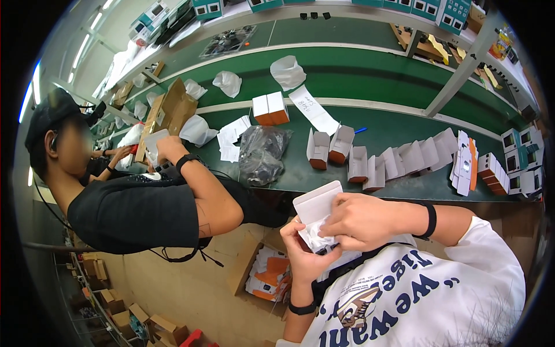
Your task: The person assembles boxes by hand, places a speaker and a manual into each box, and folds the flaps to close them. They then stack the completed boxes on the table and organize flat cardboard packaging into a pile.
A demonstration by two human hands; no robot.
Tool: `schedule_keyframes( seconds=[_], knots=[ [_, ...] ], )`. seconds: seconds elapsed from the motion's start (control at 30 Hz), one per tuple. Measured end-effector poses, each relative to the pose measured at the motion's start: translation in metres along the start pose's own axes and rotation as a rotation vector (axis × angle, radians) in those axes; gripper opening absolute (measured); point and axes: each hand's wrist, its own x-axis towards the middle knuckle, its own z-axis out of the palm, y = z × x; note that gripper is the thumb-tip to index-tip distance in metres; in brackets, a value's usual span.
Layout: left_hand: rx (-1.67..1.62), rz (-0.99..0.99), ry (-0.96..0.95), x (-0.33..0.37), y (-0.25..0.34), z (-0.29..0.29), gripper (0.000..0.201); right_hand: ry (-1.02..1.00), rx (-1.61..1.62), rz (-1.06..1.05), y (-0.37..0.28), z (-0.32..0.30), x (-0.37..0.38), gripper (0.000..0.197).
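1. White small box (315,203), flap open, sits in both hands at chest height.
2. Left hand (303,254) grip closed beneath it; right hand (361,220) pinches crumpled white wrapping (317,237) at its mouth.
3. Beyond, open boxes (370,162) line the green worktop (399,130).

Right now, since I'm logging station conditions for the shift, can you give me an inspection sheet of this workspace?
Surface: green bench with white rails, largely covered with packing goods.
Job's things: small white carton, flap open, held at chest height with a white wrapped item at its mouth.
Clutter: row of open white-and-orange boxes, clear bag of dark parts, crumpled white bags, paper slips, blue pen.
Grippers: left hand grips the carton from below; right hand presses on the wrapped item.
Cables: thin black cord hanging from a co-worker.
Surroundings: co-worker on the left; floor carton of orange-and-white packs; shelves of teal boxes.
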Motion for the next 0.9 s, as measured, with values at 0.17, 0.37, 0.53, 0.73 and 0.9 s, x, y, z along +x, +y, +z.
schedule_keyframes(
  seconds=[0.17,0.37,0.53,0.73,0.9],
  knots=[
    [-0.077,-0.074,0.018,0.0,0.0,-0.004,0.09,-0.108,0.111,0.037,0.003,-0.011,0.008,0.027],
    [0.116,-0.035,0.097,-0.01,-0.015,-0.026,0.091,0.356,0.474,0.071,0.038,-0.017,0.02,0.016],
    [0.241,-0.218,0.278,-0.049,-0.035,-0.067,0.086,0.655,0.482,0.475,0.107,0.027,0.113,0.02],
    [0.761,-0.517,0.26,-0.08,-0.04,-0.075,0.084,0.648,0.324,0.632,0.204,0.051,0.271,0.025],
    [0.61,-0.529,0.473,-0.133,-0.077,-0.079,0.085,0.374,0.184,0.665,0.32,0.138,0.359,0.03]
  ],
)
